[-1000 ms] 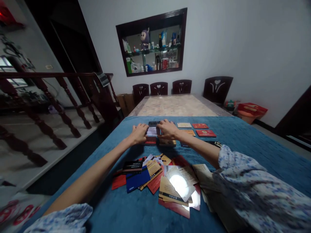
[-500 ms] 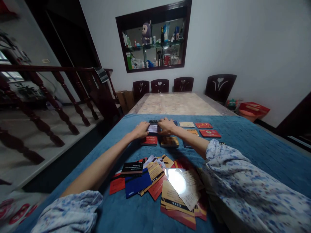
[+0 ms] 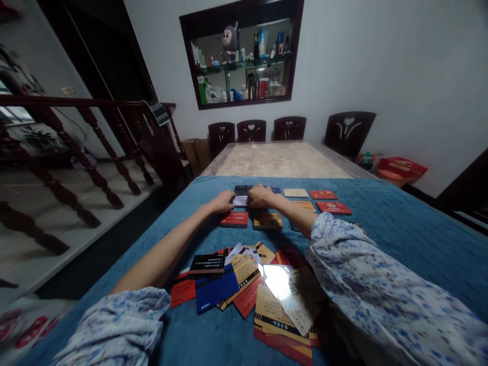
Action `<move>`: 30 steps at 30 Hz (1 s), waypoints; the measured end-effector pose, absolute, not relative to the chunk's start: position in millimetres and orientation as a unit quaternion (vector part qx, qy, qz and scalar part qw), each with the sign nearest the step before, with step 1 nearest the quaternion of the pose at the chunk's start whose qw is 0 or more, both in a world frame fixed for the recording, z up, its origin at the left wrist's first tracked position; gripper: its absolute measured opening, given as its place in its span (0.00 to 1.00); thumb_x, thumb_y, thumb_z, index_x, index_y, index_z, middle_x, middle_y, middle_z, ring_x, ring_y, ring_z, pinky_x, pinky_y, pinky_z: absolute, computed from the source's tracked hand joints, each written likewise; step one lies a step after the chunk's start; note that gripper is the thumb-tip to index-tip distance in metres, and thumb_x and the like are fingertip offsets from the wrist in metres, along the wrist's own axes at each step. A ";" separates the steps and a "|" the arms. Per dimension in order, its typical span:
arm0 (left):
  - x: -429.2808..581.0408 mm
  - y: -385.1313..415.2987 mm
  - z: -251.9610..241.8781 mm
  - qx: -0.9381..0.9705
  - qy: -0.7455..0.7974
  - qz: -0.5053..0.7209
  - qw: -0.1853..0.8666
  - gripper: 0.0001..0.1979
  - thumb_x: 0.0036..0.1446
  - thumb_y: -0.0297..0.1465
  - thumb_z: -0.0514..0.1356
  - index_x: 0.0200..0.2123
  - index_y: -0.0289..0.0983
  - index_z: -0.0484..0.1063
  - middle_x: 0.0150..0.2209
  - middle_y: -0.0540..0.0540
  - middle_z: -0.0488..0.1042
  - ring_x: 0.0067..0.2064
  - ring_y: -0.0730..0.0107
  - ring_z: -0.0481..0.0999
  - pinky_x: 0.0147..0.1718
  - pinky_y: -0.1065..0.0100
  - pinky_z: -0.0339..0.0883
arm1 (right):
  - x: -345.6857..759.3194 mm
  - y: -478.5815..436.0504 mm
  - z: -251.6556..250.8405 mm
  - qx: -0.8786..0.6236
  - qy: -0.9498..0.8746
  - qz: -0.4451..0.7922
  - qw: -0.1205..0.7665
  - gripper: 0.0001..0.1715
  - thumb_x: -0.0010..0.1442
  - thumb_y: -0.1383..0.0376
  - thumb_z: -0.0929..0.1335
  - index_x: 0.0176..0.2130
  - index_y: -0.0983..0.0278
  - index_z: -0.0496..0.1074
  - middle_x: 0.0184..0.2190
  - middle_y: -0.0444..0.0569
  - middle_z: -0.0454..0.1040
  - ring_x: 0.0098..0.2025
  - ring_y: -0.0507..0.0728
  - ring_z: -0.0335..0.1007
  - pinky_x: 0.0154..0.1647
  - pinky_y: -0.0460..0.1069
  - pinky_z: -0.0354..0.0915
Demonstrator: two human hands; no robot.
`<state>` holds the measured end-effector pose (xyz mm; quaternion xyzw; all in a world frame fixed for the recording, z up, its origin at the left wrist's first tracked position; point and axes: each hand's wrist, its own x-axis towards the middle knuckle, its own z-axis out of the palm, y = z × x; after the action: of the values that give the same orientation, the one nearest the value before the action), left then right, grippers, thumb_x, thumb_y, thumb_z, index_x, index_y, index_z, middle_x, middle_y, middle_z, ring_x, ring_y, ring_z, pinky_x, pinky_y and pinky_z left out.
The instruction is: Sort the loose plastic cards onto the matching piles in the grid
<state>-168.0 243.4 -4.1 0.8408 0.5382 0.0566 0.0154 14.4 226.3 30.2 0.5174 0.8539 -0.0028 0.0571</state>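
In the head view, a pale lilac card stack [image 3: 240, 201] lies between my two hands. My left hand [image 3: 224, 202] presses its fingers against the left side of the stack. My right hand [image 3: 261, 196] curls over the right side, so its fingertips are partly hidden. Just behind is a black card stack [image 3: 243, 189], and a blue one [image 3: 275, 189] shows past my right hand. Nearer me lie a red card stack [image 3: 234, 219] and a gold card stack [image 3: 268, 221]. Orange cards [image 3: 304, 206] are partly covered by my right forearm.
Loose cards overlap in a heap near me, with a blue card [image 3: 216, 293] and a black card [image 3: 207, 266] on top. A cream stack [image 3: 296, 193] and red stacks [image 3: 334, 208] sit at the right. Blue cloth [image 3: 183, 223] covers the near table; chairs [image 3: 251, 131] stand beyond.
Both hands stay at the pale card stack, with only slight finger shifts. The view has tilted a little, and my right sleeve sits slightly further left over the loose cards.
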 end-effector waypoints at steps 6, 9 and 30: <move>-165.4 244.4 -2.2 0.839 0.541 0.055 0.030 0.14 0.46 0.26 0.60 0.39 0.36 0.75 0.42 0.44 0.77 0.47 0.58 0.75 0.46 0.67 0.68 | 15.5 226.5 29.9 0.519 0.852 -0.014 0.064 0.22 0.57 0.63 0.67 0.51 0.63 0.75 0.57 0.61 0.70 0.60 0.70 0.61 0.55 0.66 0.63; -165.8 244.5 -1.0 0.836 0.544 0.054 0.039 0.14 0.47 0.26 0.60 0.40 0.37 0.75 0.42 0.44 0.78 0.47 0.58 0.75 0.46 0.66 0.69 | 15.9 227.2 29.6 0.517 0.853 -0.024 0.066 0.19 0.58 0.62 0.67 0.48 0.61 0.76 0.55 0.59 0.72 0.59 0.69 0.62 0.55 0.66 0.62; -167.0 245.3 -0.2 0.829 0.551 0.061 0.075 0.23 0.44 0.23 0.59 0.47 0.32 0.70 0.46 0.41 0.76 0.45 0.59 0.75 0.46 0.65 0.70 | 24.0 226.5 28.7 0.506 0.861 -0.010 0.052 0.21 0.57 0.59 0.68 0.50 0.60 0.74 0.56 0.57 0.72 0.60 0.69 0.59 0.56 0.69 0.59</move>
<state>-167.0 245.3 -0.2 0.8291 0.5507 0.0608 0.0754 24.0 226.5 28.7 0.5058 0.8610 -0.0101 0.0523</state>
